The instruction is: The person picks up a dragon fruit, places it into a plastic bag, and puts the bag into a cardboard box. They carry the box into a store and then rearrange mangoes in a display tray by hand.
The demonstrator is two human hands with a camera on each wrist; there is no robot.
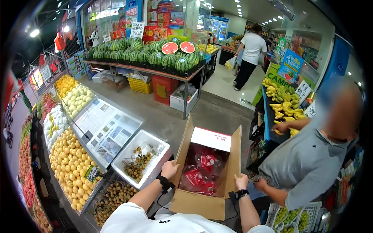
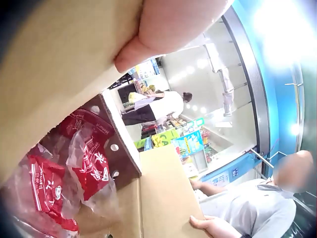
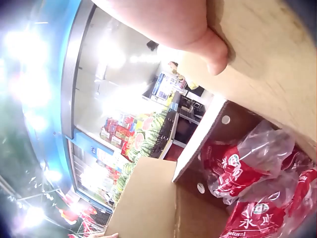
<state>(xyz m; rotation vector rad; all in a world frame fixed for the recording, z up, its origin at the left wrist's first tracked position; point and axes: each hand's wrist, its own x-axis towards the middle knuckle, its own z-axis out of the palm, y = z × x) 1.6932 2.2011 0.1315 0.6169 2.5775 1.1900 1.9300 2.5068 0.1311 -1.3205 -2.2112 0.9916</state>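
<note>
An open cardboard box [image 1: 198,204] with raised flaps stands in front of the person. Inside lie clear plastic bags with red printed panels [image 1: 199,176], also seen in the left wrist view [image 2: 91,163] and right wrist view [image 3: 247,173]. The left hand [image 1: 169,169] grips the box's left flap, its thumb on the outer face. The right hand [image 1: 241,181] pinches the right flap. In each wrist view part of the near hand, the left [image 2: 173,29] and the right [image 3: 168,25], lies against cardboard; the fingers behind the flaps are hidden.
Left of the box are a white foam box [image 1: 159,145] of small brown fruit and a slanted fruit display [image 1: 72,167]. Watermelons [image 1: 155,58] fill a table behind. At the right, a person in a grey shirt [image 1: 307,163] stands close, beside bananas [image 1: 285,103].
</note>
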